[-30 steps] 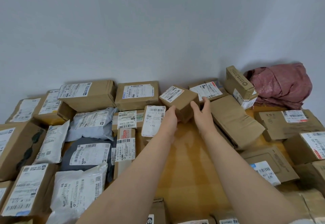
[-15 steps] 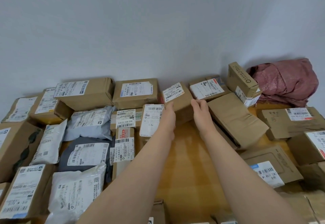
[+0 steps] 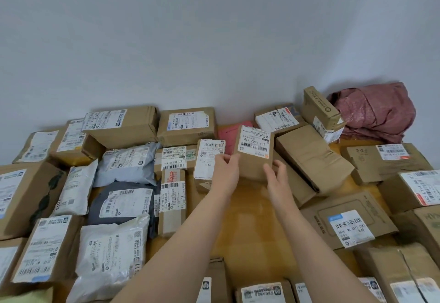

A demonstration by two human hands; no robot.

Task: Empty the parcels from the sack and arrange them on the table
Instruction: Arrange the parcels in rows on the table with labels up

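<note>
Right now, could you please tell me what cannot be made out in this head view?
- Head view: the underside of the box, covered by the left hand and right hand holding it.
- Pink parcel: mostly hidden behind the box.
- Sack: crumpled, contents unseen.
- Parcels at the bottom edge: cut off by the frame.
- Most labels: print too small and blurred.

Soft, diffuse light fills the room, fairly bright, with a cool grey cast on the wall. Shadows are faint: 1 soft dark band runs along the wall's foot behind the parcels and around the pink sack. The bare desk carries a mild sheen. Wide-angle distortion tilts the outer parcels outward. Large print on the raised box reads sharply; smaller labels smear.
</note>
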